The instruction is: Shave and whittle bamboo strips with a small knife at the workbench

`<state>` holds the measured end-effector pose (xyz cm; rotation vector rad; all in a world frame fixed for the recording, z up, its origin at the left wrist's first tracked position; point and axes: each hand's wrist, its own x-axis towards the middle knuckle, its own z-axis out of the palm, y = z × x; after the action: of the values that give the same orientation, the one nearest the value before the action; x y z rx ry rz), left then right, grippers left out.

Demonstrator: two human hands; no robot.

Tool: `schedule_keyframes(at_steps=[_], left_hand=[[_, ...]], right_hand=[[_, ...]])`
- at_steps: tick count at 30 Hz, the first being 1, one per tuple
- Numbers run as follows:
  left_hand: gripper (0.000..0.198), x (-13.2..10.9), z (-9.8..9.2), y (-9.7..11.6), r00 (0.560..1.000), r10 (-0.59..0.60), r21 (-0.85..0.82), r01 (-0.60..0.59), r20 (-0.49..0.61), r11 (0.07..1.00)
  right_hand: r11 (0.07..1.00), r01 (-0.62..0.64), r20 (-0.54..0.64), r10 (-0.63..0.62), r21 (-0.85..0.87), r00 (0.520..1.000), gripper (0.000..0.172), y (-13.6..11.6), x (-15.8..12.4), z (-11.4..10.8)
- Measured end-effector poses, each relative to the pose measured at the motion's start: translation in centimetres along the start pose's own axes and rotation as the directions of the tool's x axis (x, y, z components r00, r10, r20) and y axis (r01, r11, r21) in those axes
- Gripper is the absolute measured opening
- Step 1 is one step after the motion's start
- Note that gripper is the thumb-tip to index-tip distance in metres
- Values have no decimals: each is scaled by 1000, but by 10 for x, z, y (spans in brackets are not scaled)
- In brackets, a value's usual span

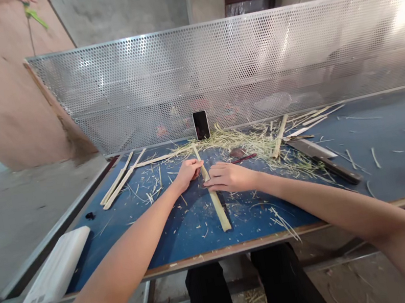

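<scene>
A pale green-yellow flat strip [217, 206], which looks like split bamboo, lies lengthwise in front of me on the blue tabletop [178, 238]. My left hand [189, 171] is closed on the strip's upper part, thumb and fingers pinching its edge. Just to the right and slightly nearer, my right hand [228, 177] has its fingers curled over the strip's middle. What its fingertips hold is partly hidden. The strip's near end lies close to the front edge of the table. Thin shavings are scattered around both hands.
A phone [201, 125] stands against the perforated metal panel [160, 86]. Behind my hands spreads a heap of shavings [251, 141]. A large knife [322, 158] lies to the right, more strips [124, 180] to the left. A white power bank-like box [57, 269] sits at the left edge.
</scene>
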<state>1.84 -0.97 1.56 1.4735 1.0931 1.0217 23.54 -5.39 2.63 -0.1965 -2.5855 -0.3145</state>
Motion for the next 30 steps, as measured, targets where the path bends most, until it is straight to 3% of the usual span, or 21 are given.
schedule_keyframes(at_steps=[6, 11, 13, 17, 22, 28, 30], left_hand=[[45, 1, -1, -1, 999, -16, 89, 11, 51, 996], [44, -1, 0, -1, 998, -16, 80, 11, 67, 997], [43, -1, 1, 0, 997, -10, 78, 5, 72, 997], [44, -2, 2, 0, 997, -1, 78, -5, 73, 997], [45, -2, 0, -3, 996, 1, 60, -7, 90, 998], [46, -2, 1, -2, 993, 12, 86, -22, 118, 996], [46, -2, 2, -1, 994, 8, 79, -17, 112, 997]], right_hand=[[945, -236, -16, 246, 227, 969, 33, 0, 1, 9], [880, -153, 76, 133, 449, 988, 36, -12, 3, -1], [894, -163, 66, 149, 417, 987, 35, -13, 3, 0], [894, -295, 6, 311, 337, 950, 31, -12, 5, 4], [859, -191, 104, 161, 475, 982, 39, -16, 7, -3], [880, -316, 50, 320, 355, 946, 39, -10, 5, -2], [870, -274, 81, 264, 409, 961, 37, -12, 4, -5]])
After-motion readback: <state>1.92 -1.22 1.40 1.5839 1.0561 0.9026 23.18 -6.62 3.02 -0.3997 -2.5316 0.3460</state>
